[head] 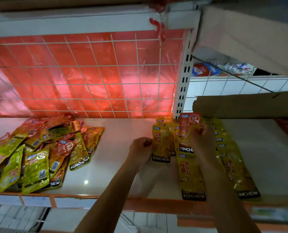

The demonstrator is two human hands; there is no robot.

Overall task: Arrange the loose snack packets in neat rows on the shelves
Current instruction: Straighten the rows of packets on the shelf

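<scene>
Left hand [140,148], yellow packet [160,145]; right hand [202,138], red packet [187,130]; cardboard [247,105] behind, pile [39,152] left.

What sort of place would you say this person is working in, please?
Most likely a small shop. The white shelf has a slotted upright and a wire grid back, like retail racking, and it holds a loose pile of branded snack packets beside neat rows of the same brand.
</scene>
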